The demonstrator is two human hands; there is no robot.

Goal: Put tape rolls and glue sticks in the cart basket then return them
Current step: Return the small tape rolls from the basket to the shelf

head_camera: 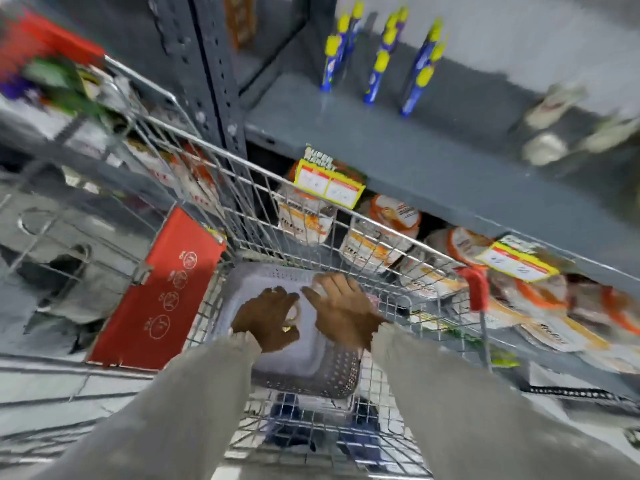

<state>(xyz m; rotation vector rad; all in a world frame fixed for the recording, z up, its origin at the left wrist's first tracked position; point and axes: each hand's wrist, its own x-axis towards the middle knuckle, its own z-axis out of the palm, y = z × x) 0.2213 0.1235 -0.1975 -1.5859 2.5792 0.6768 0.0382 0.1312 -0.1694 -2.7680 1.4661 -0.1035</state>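
The view is motion-blurred. Both my hands are down inside the wire cart [242,188], over a grey perforated basket [332,375]. My left hand [266,317] curls around a pale ring that looks like a tape roll [292,315]. My right hand [343,310] lies flat with its fingers stretched out, and a pale object [320,289] peeks out under the fingertips. Blue glue sticks with yellow caps [381,60] stand on the grey shelf above. Orange-and-white packaged tape rolls [394,216] fill the shelf below it.
A red panel [162,292] hangs on the cart's left side, and a red handle end [476,289] sticks up at its right. Yellow price tags [329,185] hang on the shelf edge. Pale rolls [547,147] lie at the shelf's right. A steel upright [214,81] stands behind the cart.
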